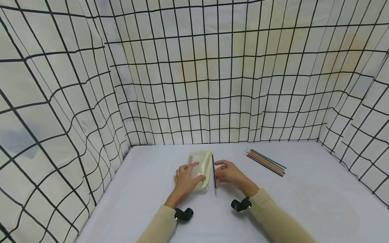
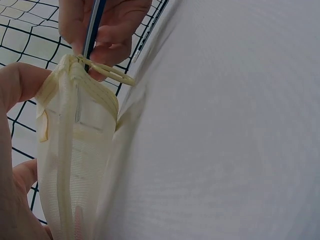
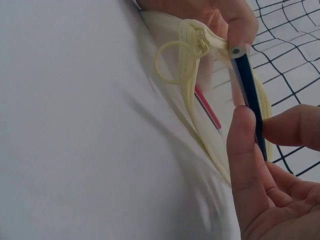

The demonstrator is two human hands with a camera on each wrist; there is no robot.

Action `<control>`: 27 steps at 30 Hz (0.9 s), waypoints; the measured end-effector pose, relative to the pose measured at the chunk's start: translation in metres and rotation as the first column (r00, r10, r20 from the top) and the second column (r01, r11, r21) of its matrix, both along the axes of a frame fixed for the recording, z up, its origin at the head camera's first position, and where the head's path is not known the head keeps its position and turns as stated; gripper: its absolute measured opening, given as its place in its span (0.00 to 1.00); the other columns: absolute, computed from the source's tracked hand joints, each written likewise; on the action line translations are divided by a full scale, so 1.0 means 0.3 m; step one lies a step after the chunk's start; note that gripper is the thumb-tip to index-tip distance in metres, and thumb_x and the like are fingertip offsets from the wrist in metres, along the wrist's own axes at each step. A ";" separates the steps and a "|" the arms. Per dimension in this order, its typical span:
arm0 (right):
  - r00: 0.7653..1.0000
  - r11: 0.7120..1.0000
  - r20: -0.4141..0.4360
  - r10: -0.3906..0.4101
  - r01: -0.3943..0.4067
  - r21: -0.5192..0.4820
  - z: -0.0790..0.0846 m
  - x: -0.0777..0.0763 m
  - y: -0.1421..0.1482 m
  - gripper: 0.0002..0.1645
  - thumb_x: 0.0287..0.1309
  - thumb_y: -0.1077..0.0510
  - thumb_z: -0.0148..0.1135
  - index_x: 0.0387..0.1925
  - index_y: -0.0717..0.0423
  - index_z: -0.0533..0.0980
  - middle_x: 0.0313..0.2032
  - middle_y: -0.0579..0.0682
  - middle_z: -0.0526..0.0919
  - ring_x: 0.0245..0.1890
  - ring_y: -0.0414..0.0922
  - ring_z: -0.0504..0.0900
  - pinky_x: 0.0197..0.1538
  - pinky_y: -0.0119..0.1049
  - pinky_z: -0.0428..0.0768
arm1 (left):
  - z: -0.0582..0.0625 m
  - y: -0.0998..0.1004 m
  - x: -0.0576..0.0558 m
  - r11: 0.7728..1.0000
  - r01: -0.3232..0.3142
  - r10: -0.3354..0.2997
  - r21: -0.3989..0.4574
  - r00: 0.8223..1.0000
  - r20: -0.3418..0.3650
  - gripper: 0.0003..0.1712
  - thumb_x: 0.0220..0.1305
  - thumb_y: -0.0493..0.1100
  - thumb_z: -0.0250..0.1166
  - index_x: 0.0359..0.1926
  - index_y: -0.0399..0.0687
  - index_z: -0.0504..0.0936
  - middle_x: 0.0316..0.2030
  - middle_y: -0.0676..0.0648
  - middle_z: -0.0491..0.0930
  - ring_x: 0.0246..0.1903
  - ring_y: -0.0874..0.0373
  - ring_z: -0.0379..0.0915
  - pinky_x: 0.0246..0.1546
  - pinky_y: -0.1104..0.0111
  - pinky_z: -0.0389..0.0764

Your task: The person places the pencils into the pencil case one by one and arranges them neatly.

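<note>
A pale yellow, see-through zip pencil pouch [image 1: 199,185] is at the middle of the white table. My left hand [image 1: 186,179] holds it, thumb near the zipped edge and fingers on the far side. In the right wrist view the zip [image 3: 187,75] shows a slider with a loop pull, and a red pencil [image 3: 207,107] is seen within the pouch. My right hand [image 1: 229,173] pinches a dark blue pencil [image 3: 248,85] between thumb and fingers. In the head view that pencil stands lengthwise just right of the pouch, close along its zipped side.
Several colored pencils [image 1: 265,162] lie side by side on the table to the right, beyond my right hand. Black netting [image 1: 212,98] over white sheeting rises behind the table [image 1: 146,168] and along both sides. Each wrist carries a small black camera [image 1: 241,204].
</note>
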State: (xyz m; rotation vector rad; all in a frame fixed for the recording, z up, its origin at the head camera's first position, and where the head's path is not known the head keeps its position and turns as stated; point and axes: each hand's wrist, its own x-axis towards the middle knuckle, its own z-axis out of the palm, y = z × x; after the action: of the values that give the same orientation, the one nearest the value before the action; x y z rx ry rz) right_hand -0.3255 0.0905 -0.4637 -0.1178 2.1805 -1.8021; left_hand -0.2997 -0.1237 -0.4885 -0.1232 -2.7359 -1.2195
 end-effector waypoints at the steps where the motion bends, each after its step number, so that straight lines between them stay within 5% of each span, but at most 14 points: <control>1: 1.000 1.000 0.004 0.001 -0.001 -0.003 0.000 -0.003 -0.007 0.31 0.64 0.66 0.62 0.68 0.62 0.68 0.44 0.57 0.81 0.37 0.45 0.84 0.43 0.39 0.87 | 0.000 0.000 -0.001 1.000 0.000 0.000 -0.005 1.000 0.000 0.41 0.52 0.63 0.69 0.69 0.62 0.74 0.66 0.33 0.63 0.65 0.39 0.54 0.62 0.39 0.54; 27: 0.996 0.992 0.029 -0.087 0.089 -0.087 -0.039 -0.067 -0.130 0.33 0.58 0.70 0.61 0.67 0.65 0.69 0.38 0.56 0.81 0.32 0.45 0.83 0.35 0.35 0.86 | -0.011 0.000 -0.012 1.000 -0.015 0.015 -0.015 1.000 0.005 0.41 0.53 0.63 0.69 0.69 0.64 0.74 0.65 0.34 0.63 0.64 0.39 0.55 0.62 0.40 0.55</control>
State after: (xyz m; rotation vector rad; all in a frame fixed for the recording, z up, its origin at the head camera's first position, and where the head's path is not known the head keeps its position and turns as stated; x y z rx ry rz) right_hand -0.3457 0.0515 -0.4755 -0.0187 2.1200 -1.9383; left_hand -0.3034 -0.1237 -0.4919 -0.1012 -2.7458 -1.1966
